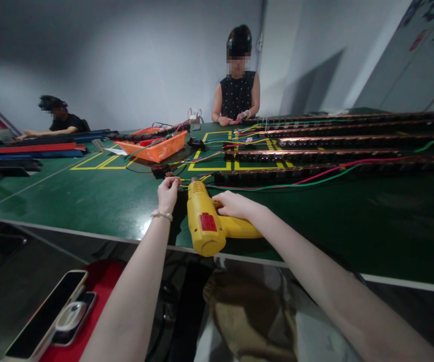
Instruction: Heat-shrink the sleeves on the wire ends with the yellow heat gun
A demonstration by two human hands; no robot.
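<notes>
My right hand [234,205] is wrapped round the handle of a yellow heat gun [205,218], whose nozzle points away from me over the table. To the left of the nozzle, my left hand [168,193] pinches thin wires [182,184] near the end of a long dark strip [273,176]. Fingers hide part of what is held there. A small dark block with copper-coloured wire [161,171] lies just beyond the left fingertips. Green and pink wires [315,180] run to the right along the strip.
Several more dark strips [315,142] lie across the green table [88,201]. An orange basket [160,150] holding wires stands beyond my left hand. One person [239,93] works opposite, another [64,118] at far left. Phones [47,314] rest on a red surface below the table edge.
</notes>
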